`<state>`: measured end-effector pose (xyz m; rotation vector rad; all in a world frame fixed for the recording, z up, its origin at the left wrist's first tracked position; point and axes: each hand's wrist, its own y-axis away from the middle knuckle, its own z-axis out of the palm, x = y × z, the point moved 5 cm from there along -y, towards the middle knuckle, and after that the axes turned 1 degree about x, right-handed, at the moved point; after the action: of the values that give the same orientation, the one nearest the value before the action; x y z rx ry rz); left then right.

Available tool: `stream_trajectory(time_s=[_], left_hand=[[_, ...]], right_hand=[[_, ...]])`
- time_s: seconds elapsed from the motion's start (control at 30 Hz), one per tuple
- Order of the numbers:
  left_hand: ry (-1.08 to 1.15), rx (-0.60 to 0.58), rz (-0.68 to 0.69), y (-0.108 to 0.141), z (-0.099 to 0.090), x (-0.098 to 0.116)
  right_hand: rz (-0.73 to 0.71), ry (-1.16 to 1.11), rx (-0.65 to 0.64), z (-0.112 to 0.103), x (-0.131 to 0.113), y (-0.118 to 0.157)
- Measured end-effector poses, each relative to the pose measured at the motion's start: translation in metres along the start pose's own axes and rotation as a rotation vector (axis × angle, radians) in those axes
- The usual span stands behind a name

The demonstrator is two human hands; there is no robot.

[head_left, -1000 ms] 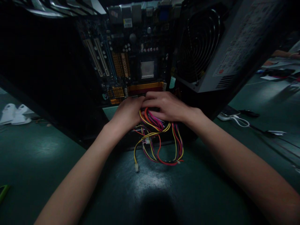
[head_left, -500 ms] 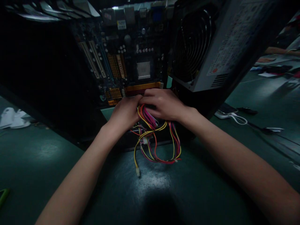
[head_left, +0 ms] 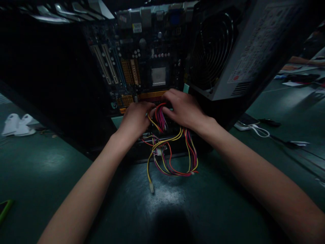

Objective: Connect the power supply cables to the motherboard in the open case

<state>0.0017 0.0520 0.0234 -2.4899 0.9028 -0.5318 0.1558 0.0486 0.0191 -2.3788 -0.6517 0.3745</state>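
Observation:
A thick power cable (head_left: 160, 118) of red, yellow, purple and black wires arches between my hands at the lower edge of the motherboard (head_left: 144, 76). My left hand (head_left: 137, 117) has its thumb and fingers closed at the cable's left side, by the yellow wires. From the right, my right hand (head_left: 183, 107) curls its fingers and thumb around the top of the bundle. The cable's end is hidden behind my fingers. Below hang looser wires (head_left: 175, 173), and a small white plug (head_left: 151, 188) dangles on yellow wires.
The open black computer case (head_left: 61, 84) surrounds the board. A power supply (head_left: 236, 67) with a fan grille sits at upper right. On the green surface lie a phone with a white cable (head_left: 247, 120), white objects (head_left: 17, 125) and a green-edged object (head_left: 5, 210). Another person's arm (head_left: 304, 61) shows far right.
My right hand has shifted slightly up and right, away from my left, so more of the cable shows between them. The whole view has shifted a little too.

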Motion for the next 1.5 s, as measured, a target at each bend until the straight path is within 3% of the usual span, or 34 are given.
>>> stream_trajectory(time_s=[0.13, 0.33, 0.67, 0.77, 0.9, 1.17, 1.5], left_hand=[[-0.034, 0.036, 0.04, 0.002, 0.002, -0.002], [-0.185, -0.06, 0.031, 0.005, 0.008, 0.002], [-0.32, -0.012, -0.128, 0.0, -0.005, 0.005], [-0.312, -0.025, -0.09, -0.004, -0.003, 0.007], [-0.312, -0.085, 0.012, -0.006, 0.004, 0.01], [-0.392, -0.293, -0.021, -0.002, 0.013, 0.014], [-0.381, -0.321, -0.104, 0.001, 0.015, 0.005]], right_hand=[[0.044, 0.108, -0.071, 0.004, 0.002, 0.001], [-0.042, 0.137, -0.205, 0.013, -0.002, 0.003], [-0.052, 0.177, -0.145, 0.007, -0.007, 0.002], [-0.052, 0.193, -0.079, 0.004, -0.009, 0.001], [-0.083, 0.16, -0.091, 0.008, -0.009, 0.001], [-0.073, 0.094, -0.218, 0.013, -0.008, 0.002], [-0.099, 0.067, -0.314, 0.02, -0.008, 0.001]])
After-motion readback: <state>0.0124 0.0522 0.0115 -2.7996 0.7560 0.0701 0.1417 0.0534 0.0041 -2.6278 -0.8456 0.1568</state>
